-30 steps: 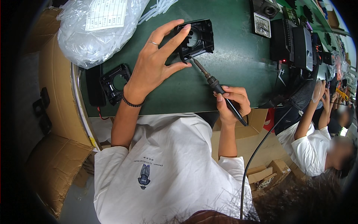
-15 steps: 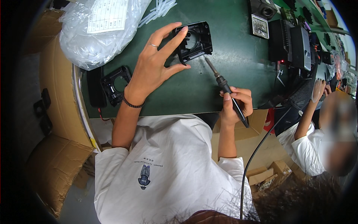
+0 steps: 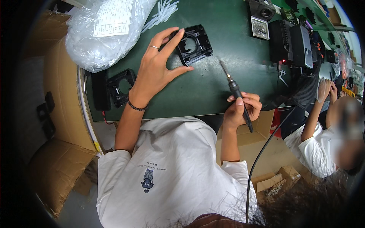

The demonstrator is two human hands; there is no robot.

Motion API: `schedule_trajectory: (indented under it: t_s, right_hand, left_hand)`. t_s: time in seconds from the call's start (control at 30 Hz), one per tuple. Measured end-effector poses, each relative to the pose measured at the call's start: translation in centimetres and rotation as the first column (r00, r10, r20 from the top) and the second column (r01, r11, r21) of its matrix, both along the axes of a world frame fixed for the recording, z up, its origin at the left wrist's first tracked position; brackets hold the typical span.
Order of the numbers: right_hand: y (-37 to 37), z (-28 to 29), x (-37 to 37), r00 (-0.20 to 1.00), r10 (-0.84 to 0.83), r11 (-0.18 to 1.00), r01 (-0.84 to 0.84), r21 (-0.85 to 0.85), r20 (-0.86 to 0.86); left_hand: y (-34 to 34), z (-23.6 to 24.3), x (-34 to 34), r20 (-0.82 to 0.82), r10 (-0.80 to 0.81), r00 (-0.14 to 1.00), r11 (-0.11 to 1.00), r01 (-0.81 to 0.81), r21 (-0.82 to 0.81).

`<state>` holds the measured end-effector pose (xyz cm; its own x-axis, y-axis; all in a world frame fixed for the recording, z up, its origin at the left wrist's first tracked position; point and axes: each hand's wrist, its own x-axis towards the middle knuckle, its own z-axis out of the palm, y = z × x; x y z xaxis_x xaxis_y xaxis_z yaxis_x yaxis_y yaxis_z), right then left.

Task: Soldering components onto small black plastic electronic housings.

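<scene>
A square black plastic housing (image 3: 204, 41) with a round opening is gripped at its left side by my left hand (image 3: 152, 70), fingers above and thumb at the lower corner. My right hand (image 3: 242, 110) is closed round the dark handle of a soldering iron (image 3: 235, 89), held like a pen. The iron's metal tip points up and left, a short way right of the housing and apart from it. On the bench's left part, beside my left wrist, lies a second black housing (image 3: 113, 89) of similar shape.
A big clear plastic bag (image 3: 81, 47) with a paper label fills the bench's far left. Thin white tubes (image 3: 161, 17) lie beside it. Right stand a small metal tray (image 3: 259, 28) and black box-shaped units (image 3: 281, 41). A black cable (image 3: 259, 155) hangs right; a co-worker (image 3: 310, 129) sits beyond.
The soldering iron's tip has drawn away to the right from the housing's lower edge. The housing has shifted a little left and tilted in my left hand.
</scene>
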<state>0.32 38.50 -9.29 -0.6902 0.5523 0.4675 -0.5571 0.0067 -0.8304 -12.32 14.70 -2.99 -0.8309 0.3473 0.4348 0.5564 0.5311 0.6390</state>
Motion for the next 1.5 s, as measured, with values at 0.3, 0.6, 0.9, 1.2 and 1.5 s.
schedule_trajectory:
  t_s: [0.3,0.6,0.9,1.2,1.5]
  right_hand:
    - [-0.8,0.3,-0.4,0.980,-0.201,0.976,0.200,-0.084,0.002]
    - [-0.5,-0.1,-0.3,0.971,-0.219,0.975,0.214,0.055,0.101]
    - [-0.6,0.7,-1.0,0.969,-0.171,0.980,0.148,0.136,0.180]
    - [-0.7,0.3,-0.1,0.968,-0.206,0.954,0.167,0.248,0.141]
    - [0.1,1.8,-0.3,0.995,-0.082,0.796,0.032,0.604,0.056]
  left_hand:
    - [5.1,1.1,-15.5,-0.208,0.277,0.938,0.956,-0.248,0.157]
    - [-1.1,4.4,-0.8,0.062,0.232,0.971,0.970,-0.235,0.055]
    - [-4.9,-1.0,14.5,0.056,0.495,0.867,0.802,-0.431,-0.415]
    - [2.2,1.0,10.4,0.056,0.058,0.997,0.994,-0.053,-0.095]
    - [0.1,-4.0,-2.6,-0.155,0.306,0.939,0.866,-0.342,-0.365]
